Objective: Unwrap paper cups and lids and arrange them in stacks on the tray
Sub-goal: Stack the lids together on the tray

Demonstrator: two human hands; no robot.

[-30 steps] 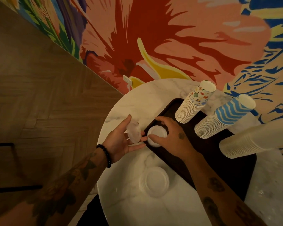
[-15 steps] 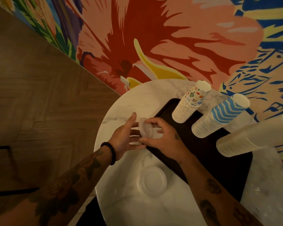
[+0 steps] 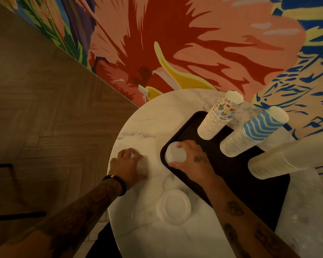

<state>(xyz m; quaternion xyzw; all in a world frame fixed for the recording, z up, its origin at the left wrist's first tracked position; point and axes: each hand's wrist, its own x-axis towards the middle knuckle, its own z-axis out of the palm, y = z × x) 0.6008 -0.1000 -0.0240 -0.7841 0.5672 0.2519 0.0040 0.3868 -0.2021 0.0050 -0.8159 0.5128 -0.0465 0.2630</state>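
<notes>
Several large clear lids (image 3: 173, 207) lie nested in a low stack on the white marble bench (image 3: 138, 239), nearest the person, beside the tray's near-left edge and apart from both hands.

Further out, the left hand (image 3: 128, 164) rests palm down on the bench, well left of the tray, with a dark bead bracelet (image 3: 116, 183) at the wrist. Its fingers (image 3: 123, 153) are bent and slightly spread over a pale patch; I cannot tell whether they hold anything under them.

Level with it, the right hand (image 3: 192, 159) reaches onto the near-left corner of the dark tray (image 3: 231, 174). Its fingers (image 3: 183, 145) and thumb curl round a short stack of small lids (image 3: 175, 152), gripping it from the far and near sides. The stack sits on the tray, just inside the rim.

Beyond the hand, three tall stacks of upturned cups stand in a row on the tray's far-right side, near one another:
- patterned cups (image 3: 220, 116) with little coloured drawings, furthest left
- blue zigzag cups (image 3: 254, 131) in the middle
- plain pale cups (image 3: 287, 157), the widest stack, at the right

Behind the bench rises a painted wall (image 3: 194, 43) in red, pink, yellow and blue, and a wooden floor (image 3: 35, 108) lies to the left.
</notes>
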